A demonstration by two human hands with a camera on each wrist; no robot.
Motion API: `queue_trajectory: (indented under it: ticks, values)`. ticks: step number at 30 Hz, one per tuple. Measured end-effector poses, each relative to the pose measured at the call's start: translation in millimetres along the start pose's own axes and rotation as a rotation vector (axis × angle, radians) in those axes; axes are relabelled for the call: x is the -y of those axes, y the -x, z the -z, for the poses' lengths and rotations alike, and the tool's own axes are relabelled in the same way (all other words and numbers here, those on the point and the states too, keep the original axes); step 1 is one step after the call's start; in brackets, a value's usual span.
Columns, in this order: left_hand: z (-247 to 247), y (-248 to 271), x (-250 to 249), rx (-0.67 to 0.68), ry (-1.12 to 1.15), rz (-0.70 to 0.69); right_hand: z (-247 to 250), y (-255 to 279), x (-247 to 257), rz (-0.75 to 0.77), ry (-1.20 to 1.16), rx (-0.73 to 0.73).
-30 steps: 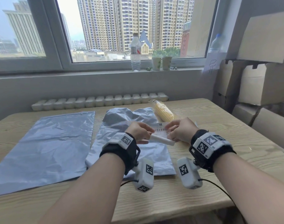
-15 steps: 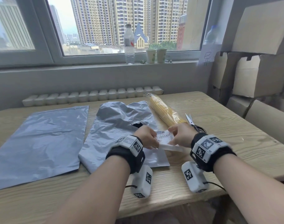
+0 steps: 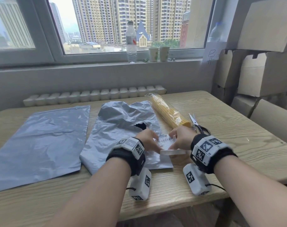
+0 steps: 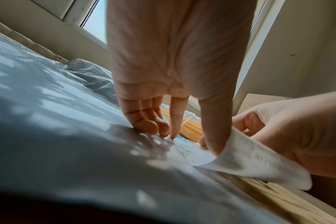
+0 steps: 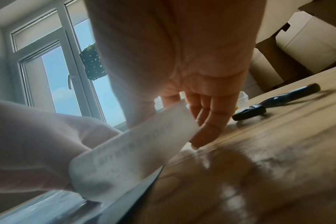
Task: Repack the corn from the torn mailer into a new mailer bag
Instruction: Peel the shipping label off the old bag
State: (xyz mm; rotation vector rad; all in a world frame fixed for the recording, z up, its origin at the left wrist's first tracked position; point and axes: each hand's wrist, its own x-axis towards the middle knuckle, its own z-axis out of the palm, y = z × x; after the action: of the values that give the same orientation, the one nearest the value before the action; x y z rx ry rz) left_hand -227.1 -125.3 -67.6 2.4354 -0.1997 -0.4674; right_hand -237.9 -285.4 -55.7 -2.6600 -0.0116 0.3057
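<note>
The torn grey mailer (image 3: 116, 136) lies crumpled mid-table, with a dark hole (image 3: 140, 126) near its right side. A flat new mailer (image 3: 41, 141) lies to its left. The corn (image 3: 169, 112), yellow in clear wrap, rests on the table beside the torn mailer's right edge. A white barcode label (image 3: 165, 141) lies on the torn mailer's lower right part, its near edge curled up (image 4: 249, 159). My left hand (image 3: 147, 140) presses straight fingers (image 4: 173, 121) down at the label's left side. My right hand (image 3: 180, 138) touches down at its right side with straight fingers (image 5: 207, 121).
Black-handled scissors (image 3: 197, 125) lie just behind my right hand. A bottle (image 3: 131, 45) and two cups (image 3: 159, 54) stand on the sill. Cardboard boxes (image 3: 262, 71) are stacked along the right. A white ridged strip (image 3: 93, 95) runs along the wooden table's (image 3: 229, 128) back edge.
Both hands held the label pinched above the table; now they have lowered it onto the torn mailer, with fingers straightened. The head view has shifted right, and the scissors now show.
</note>
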Motion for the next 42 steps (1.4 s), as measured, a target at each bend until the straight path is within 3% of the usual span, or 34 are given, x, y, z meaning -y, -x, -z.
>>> queue_trajectory:
  ticks: [6,13,15,19,23,27,42]
  values:
    - [-0.7,4.9,-2.0,0.023,-0.038,-0.002,2.7,5.8,2.3,-0.014,0.050,0.060]
    - [-0.8,5.5,-1.6,-0.092,-0.047,-0.032,11.5,12.2,-0.8,0.061,-0.014,-0.110]
    - [0.4,4.7,0.0,-0.118,-0.122,-0.033,14.1,16.7,4.1,0.134,-0.013,-0.067]
    - [-1.3,4.2,3.2,-0.097,-0.304,-0.034,7.0,20.1,12.8,0.206,0.048,0.157]
    - [-1.0,5.2,2.4,-0.048,-0.365,-0.005,-1.0,13.5,10.1,0.180,0.149,0.145]
    - [2.2,6.6,2.0,-0.040,-0.400,0.002,2.7,8.5,9.0,0.179,0.074,0.153]
    - [22.0,-3.0,0.4,0.036,-0.565,0.188,35.8,-1.5,4.0,0.185,-0.392,-0.262]
